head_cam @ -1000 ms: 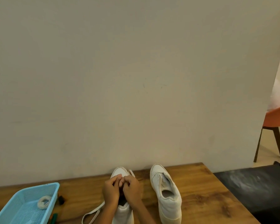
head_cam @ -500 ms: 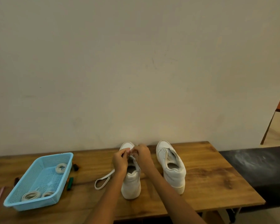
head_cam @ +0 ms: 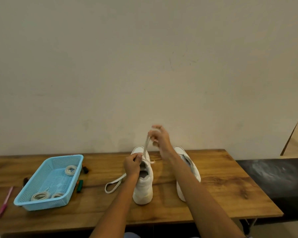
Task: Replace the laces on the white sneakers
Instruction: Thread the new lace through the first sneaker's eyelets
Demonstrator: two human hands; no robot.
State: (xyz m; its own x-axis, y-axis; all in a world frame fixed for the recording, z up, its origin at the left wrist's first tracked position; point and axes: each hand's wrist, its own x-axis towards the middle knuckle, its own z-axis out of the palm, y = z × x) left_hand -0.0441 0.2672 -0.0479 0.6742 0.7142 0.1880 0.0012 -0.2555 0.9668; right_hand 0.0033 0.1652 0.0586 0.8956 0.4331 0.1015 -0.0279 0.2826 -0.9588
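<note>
Both hands work at the left white sneaker (head_cam: 143, 182), which stands near the middle of the wooden bench (head_cam: 213, 194), toe toward the wall. Raised above the shoe, the right hand (head_cam: 159, 137) pinches the upper end of a flat white lace (head_cam: 146, 146) between thumb and fingers — the other fingers are loosely spread and blurred. From that pinch the lace runs down taut to the eyelets. At the shoe's opening the left hand (head_cam: 132, 164) has its fingers curled over the tongue and collar, gripping the shoe where the lace enters. Beside the left forearm, the rest of the lace lies on the bench as a flat loop (head_cam: 112, 184), toward the front edge. A short lace end (head_cam: 152, 162) sticks out on the shoe's right side.

Just beyond the right forearm stands the second white sneaker (head_cam: 190, 169), unlaced, partly hidden by the arm. No brand mark or writing can be read on either shoe.

Toward the left end of the bench sits a light blue mesh basket (head_cam: 33, 202). It holds coiled white laces (head_cam: 70, 170) — one bundle at its far end, two more bundles (head_cam: 40, 196) at its near end. Beside the basket's right wall lie a green marker (head_cam: 79, 186) and a dark one (head_cam: 85, 169); any print on them is too small to read. Another dark marker (head_cam: 25, 180) lies at its left side, and a pink pen (head_cam: 5, 201) near the bench's left end.

A black bench (head_cam: 273, 182) adjoins the right end.
</note>
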